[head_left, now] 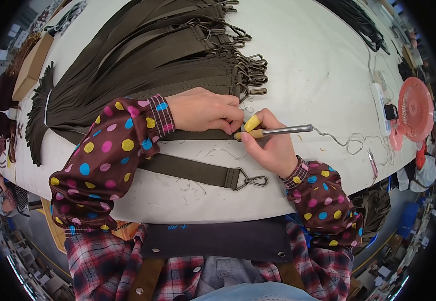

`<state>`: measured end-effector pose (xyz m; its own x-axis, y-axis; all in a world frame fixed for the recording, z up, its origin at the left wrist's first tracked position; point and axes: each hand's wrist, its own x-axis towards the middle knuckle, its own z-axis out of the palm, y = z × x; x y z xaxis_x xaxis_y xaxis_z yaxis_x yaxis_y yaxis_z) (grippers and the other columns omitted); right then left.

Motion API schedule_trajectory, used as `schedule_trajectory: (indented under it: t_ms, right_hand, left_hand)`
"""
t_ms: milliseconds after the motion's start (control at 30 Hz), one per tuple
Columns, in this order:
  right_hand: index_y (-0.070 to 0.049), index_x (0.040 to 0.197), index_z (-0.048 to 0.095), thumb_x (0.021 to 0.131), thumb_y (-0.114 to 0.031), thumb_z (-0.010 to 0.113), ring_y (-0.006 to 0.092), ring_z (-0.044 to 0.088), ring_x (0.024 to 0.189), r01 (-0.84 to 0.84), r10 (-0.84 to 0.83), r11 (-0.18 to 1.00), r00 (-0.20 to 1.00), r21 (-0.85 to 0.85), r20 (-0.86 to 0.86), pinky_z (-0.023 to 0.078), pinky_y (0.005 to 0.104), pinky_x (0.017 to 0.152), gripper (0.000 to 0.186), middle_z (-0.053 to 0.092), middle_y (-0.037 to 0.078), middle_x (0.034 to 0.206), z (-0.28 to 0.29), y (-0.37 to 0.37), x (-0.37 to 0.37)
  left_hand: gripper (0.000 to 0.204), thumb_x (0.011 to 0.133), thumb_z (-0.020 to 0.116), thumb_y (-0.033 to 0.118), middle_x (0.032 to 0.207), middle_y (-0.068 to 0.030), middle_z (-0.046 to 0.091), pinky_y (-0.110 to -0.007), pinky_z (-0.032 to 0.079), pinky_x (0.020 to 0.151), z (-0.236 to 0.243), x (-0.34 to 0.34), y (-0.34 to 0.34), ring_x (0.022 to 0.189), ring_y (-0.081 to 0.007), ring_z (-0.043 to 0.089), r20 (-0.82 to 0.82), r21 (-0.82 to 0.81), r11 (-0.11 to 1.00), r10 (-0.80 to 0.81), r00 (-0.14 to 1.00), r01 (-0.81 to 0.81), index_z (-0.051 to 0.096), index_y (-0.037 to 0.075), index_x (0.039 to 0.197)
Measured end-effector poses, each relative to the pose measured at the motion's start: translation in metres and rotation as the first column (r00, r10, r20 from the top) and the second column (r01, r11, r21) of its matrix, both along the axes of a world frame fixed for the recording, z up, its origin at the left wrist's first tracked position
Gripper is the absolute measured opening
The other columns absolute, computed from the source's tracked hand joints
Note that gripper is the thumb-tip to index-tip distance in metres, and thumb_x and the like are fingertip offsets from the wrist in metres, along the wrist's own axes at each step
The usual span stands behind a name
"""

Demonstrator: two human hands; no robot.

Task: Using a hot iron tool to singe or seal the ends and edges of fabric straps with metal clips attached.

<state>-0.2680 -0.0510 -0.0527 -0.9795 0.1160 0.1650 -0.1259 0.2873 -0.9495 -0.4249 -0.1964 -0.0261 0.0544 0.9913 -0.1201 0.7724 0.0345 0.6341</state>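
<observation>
Toward the tabletop's [213, 210] front edge, the left hand [203, 111] pinches a dark strap [193, 135]. The right hand [272, 150] grips a corded tool [291, 130].

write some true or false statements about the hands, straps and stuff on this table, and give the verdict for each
1. The left hand grips the metal-barrelled tool. False: the right hand holds it.
2. A thin cord leaves the tool's rear end. True.
3. The separate strap nearest the person ends in a plastic buckle. False: it ends in a metal hook.
4. A white band wraps the strap bundle towards its left end. True.
5. The pink dish is at the left of the table. False: it is at the right.
</observation>
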Motion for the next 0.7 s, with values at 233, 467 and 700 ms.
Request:
schedule_trajectory:
  t_ms: [233,467,700]
  right_hand:
    - [-0.003,0.081,0.047,0.076,-0.008,0.066,0.0103,0.051,0.058,0.007,-0.007,0.999,1.000,0.033,-0.008,0.040,0.0240,0.052,0.020,0.053,0.004,0.069,-0.0028,0.0004,0.0012]
    - [-0.004,0.081,0.047,0.076,-0.009,0.066,0.0127,0.051,0.058,0.014,-0.014,0.997,1.000,0.071,0.000,0.041,0.0256,0.051,0.020,0.053,0.004,0.068,-0.0011,0.0015,0.0016]
    - [-0.004,0.081,0.047,0.076,-0.010,0.066,0.0133,0.051,0.058,0.012,-0.013,0.996,1.000,0.087,0.010,0.041,0.0260,0.051,0.020,0.053,0.004,0.069,-0.0014,0.0003,0.0000]
  left_hand:
    - [0.008,0.087,0.055,0.022,0.088,-0.0009,0.050,-0.034,0.044,0.064,-0.0001,0.0021,0.0004,0.077,-0.0204,0.057,-0.011,0.005,1.000,0.003,1.000,-0.003,0.052,0.015,0.086]
    - [0.008,0.086,0.056,0.022,0.088,-0.0008,0.050,-0.034,0.044,0.064,0.0025,0.0028,0.0018,0.077,-0.0201,0.057,-0.013,-0.006,1.000,0.012,1.000,-0.012,0.053,0.015,0.086]
    - [0.008,0.086,0.056,0.022,0.088,-0.0011,0.050,-0.034,0.044,0.065,0.0008,0.0019,0.0002,0.078,-0.0205,0.057,-0.014,-0.005,1.000,0.017,1.000,-0.017,0.053,0.015,0.086]
